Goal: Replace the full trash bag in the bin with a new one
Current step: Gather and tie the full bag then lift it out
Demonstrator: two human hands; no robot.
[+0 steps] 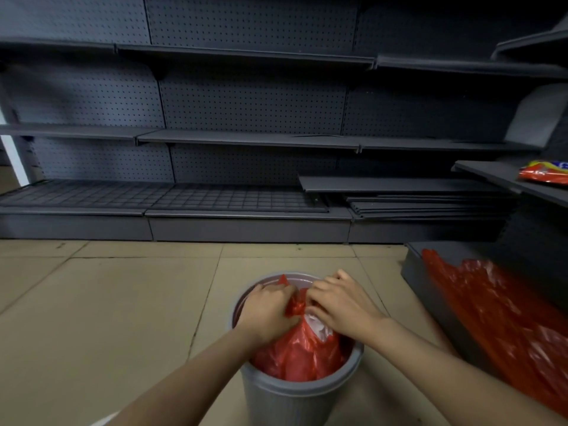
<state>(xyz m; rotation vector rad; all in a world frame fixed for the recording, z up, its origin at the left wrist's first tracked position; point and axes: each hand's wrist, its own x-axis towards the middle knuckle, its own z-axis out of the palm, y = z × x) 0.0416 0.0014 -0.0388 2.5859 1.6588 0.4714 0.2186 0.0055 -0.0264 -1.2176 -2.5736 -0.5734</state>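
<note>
Both hands, left (270, 305) and right (338, 302), gripped the crinkled red plastic trash bag's (301, 355) mouth inside the ribbed grey plastic bin (295, 398), probably gathering it for tying.

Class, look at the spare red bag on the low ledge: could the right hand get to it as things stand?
Probably yes: the spare red bag lies uncovered beside the right hand, though it first must release the full bag.

This looks like a shop, or its stockroom. Long dark grey metal retail shelves (246, 139) with perforated back panels (252, 103) run across the far side, standing bare. Loose dark shelf boards (430, 201) lie stacked at the far right, above a beige tiled floor (107, 302). A red and yellow snack packet (544, 173) lies on a right-hand shelf.
</note>
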